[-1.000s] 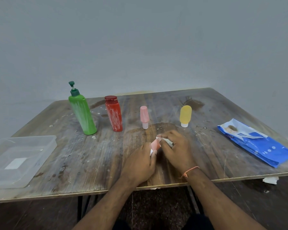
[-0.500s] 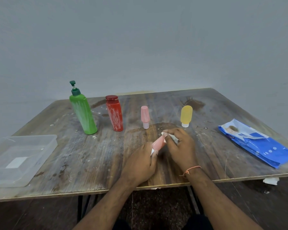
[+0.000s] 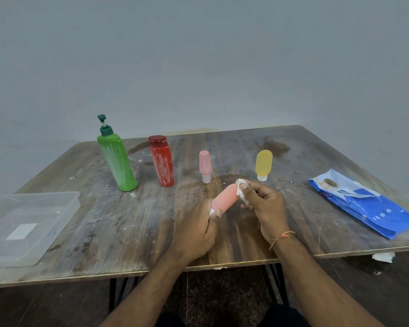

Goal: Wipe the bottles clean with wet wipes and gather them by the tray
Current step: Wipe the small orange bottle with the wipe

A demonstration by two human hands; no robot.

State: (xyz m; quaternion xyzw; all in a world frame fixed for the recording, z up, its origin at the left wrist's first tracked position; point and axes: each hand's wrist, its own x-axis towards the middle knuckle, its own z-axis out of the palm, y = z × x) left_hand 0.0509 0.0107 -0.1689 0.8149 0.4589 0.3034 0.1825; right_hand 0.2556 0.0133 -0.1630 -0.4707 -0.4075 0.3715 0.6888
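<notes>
Wiping the salmon bottle (image 3: 223,198), head view, centre of frame. My left hand (image 3: 198,234) grips its lower end, fingers and thumb curled round it, so the body sticks up and to the right, clear for the wipe (image 3: 241,188). My right hand (image 3: 266,206) pinches the wipe, crumpled and white, against the bottle's upper tip, fingers curled; I'd say that end is what I'm cleaning now. Both hands sit just above the table (image 3: 128,232), near its front edge, probably to keep the bottle steady.

Standing in a row behind, across mid-frame: green pump bottle (image 3: 116,161) at left, red bottle (image 3: 162,162), small pink bottle (image 3: 205,165), yellow bottle (image 3: 263,164) cap-down. Green and red show white streaks, so I judge them not yet wiped. None is near the tray.

Clear tray (image 3: 21,227) lies at lower left, well apart from everything; that's where the bottles end up. Blue wipes pack (image 3: 364,204) lies at right, flap lifted, near my right hand for the next wipe. A white scrap (image 3: 384,257) shows below the table edge, lower right.
</notes>
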